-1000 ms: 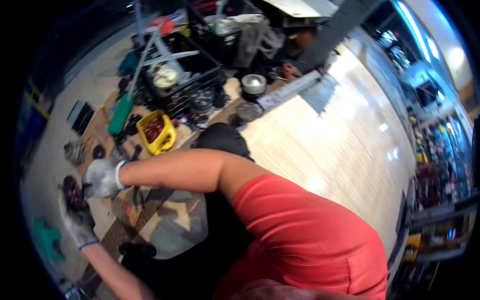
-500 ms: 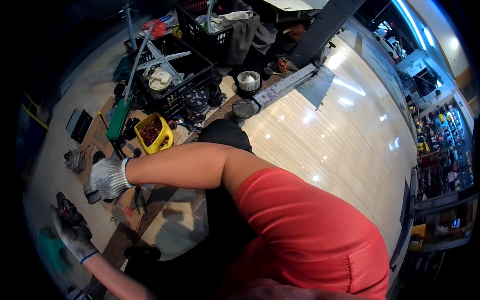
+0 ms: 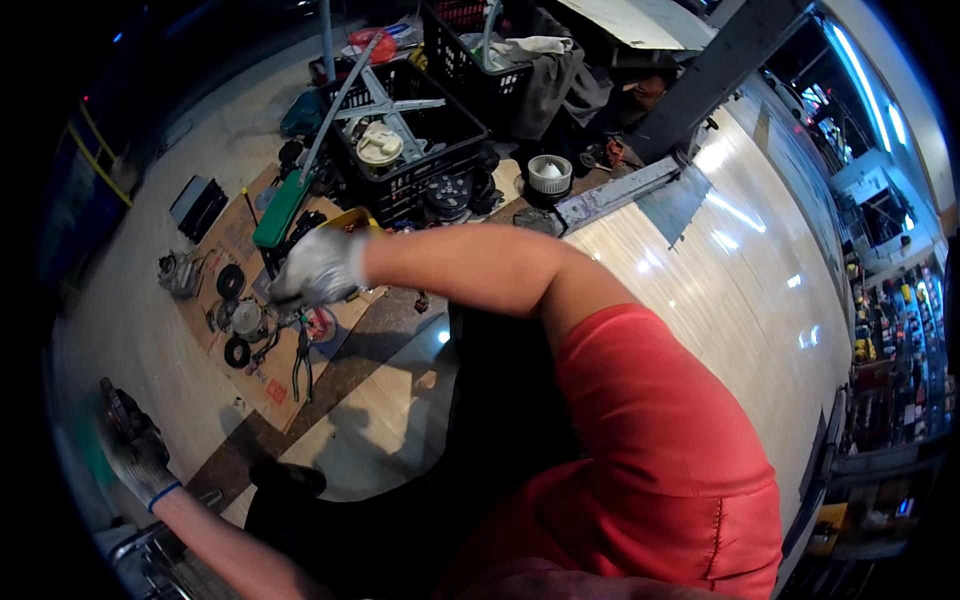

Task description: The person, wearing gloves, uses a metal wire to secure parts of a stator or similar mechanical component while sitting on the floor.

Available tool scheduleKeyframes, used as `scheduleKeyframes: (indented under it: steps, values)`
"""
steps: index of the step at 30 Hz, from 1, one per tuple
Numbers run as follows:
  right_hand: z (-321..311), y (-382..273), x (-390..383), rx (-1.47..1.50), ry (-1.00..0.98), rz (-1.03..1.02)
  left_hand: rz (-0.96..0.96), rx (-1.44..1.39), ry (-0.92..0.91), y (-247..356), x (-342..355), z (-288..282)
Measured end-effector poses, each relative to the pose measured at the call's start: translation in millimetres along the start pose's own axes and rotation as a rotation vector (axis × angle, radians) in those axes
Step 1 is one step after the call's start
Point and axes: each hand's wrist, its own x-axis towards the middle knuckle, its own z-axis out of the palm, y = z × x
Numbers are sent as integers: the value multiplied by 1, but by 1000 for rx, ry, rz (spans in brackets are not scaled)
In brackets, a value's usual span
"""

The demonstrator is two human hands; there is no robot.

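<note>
My left hand [image 3: 142,462], in a grey-and-white work glove, is closed around a dark, lumpy metal part [image 3: 122,408] at the far left. Its exact kind is too dim to tell. My right hand [image 3: 325,266], gloved the same way, hovers over the cardboard sheet [image 3: 290,392] beside a yellow container [image 3: 352,219], which it partly covers. Motion smears its fingers, so a hold cannot be made out. Below it lie a round silver-and-black part [image 3: 248,318], black rings [image 3: 237,352] and dark-handled pliers [image 3: 302,368].
A green-and-grey long-handled tool [image 3: 284,208] leans against a black crate [image 3: 400,190] holding a scissor jack [image 3: 385,105]. A white blower wheel [image 3: 550,174] stands near a grey metal lift arm [image 3: 615,195]. Black boxes [image 3: 199,207] and a metal housing [image 3: 179,274] lie left of the cardboard.
My right hand has moved away from the near part of the cardboard toward the yellow container, uncovering the round part and rings. My left hand keeps the dark part. The view has shifted.
</note>
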Motion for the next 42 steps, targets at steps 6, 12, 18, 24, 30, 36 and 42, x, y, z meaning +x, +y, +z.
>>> scheduleKeyframes:
  steps: [6,12,18,24,30,36,42]
  values:
    - [-2,62,-44,-256,-59,136,74,20,71,-12,-14,28]
    - [-9,89,-32,-161,-187,281,7,-89,-71,-9,-17,26]
    - [3,90,-11,-107,-190,261,-12,-66,-40,-11,-32,34]
    - [-12,60,7,-24,9,210,-78,-88,-70,-45,-42,81]
    - [0,-12,52,261,134,256,-51,-77,-42,-78,-52,105]
    - [22,-62,67,780,80,184,35,139,-232,-101,-60,125]
    - [20,-63,66,903,-4,160,85,190,-218,-103,-67,141]
